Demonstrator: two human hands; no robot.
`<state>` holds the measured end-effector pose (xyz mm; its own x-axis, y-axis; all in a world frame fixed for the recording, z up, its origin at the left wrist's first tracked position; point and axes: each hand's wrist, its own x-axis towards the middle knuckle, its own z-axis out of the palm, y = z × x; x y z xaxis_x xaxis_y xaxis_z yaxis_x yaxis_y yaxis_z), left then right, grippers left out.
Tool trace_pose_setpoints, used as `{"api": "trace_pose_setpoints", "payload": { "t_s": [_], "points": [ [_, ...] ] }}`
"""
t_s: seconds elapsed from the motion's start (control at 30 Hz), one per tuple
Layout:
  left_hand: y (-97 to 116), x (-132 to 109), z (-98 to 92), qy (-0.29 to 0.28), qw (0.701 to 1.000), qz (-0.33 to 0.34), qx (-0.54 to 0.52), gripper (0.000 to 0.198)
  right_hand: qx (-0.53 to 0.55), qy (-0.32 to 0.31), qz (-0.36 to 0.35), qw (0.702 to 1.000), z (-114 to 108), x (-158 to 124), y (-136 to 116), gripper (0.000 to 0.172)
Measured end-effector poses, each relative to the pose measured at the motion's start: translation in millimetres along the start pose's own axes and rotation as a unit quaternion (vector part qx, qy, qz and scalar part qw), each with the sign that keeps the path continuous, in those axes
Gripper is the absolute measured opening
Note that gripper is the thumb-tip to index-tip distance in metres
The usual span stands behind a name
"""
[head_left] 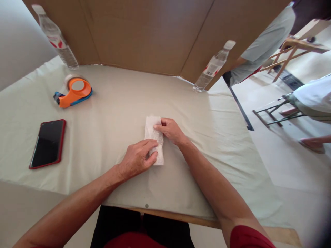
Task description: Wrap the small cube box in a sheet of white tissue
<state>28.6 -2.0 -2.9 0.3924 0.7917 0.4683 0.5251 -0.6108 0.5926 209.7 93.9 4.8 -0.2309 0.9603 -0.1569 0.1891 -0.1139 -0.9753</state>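
A whitish, semi-clear strip of what looks like bubble wrap (154, 132) lies upright in the view on the cloth-covered table. At its upper right edge my right hand (170, 130) pinches it, thumb on top and the fingers partly hidden at the side. My left hand (139, 155) is on its lower left part, with bent fingers and thumb gripping the surface. Whether anything is wrapped inside the strip cannot be seen.
An orange and blue tape dispenser (77, 92) and a red-cased phone (48, 144) lie to the left. Two water bottles (58, 39) (213, 69) stand against a brown cardboard panel (144, 34). At the right, other people sit near a stool (278, 110).
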Motion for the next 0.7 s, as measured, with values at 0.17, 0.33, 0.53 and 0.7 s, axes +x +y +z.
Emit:
{"api": "trace_pose_setpoints", "payload": {
  "t_s": [0.17,0.33,0.53,0.7],
  "points": [
    [-1,1,-0.5,-0.007,1.000,-0.018,-0.010,0.023,0.110,0.005,-0.031,0.993,7,-8,-2,0.032],
    [-2,2,-1.9,-0.023,0.998,-0.052,-0.002,0.023,0.124,0.006,-0.050,0.991,11,-27,-11,0.029],
    [1,0,-0.1,0.042,0.994,-0.099,0.032,0.017,0.099,-0.011,-0.087,0.991,14,-48,-19,0.021],
    [2,1,1.9,0.054,0.979,-0.197,0.013,0.033,0.025,0.004,-0.133,0.991,19,-71,-21,0.012]
  ]
}}
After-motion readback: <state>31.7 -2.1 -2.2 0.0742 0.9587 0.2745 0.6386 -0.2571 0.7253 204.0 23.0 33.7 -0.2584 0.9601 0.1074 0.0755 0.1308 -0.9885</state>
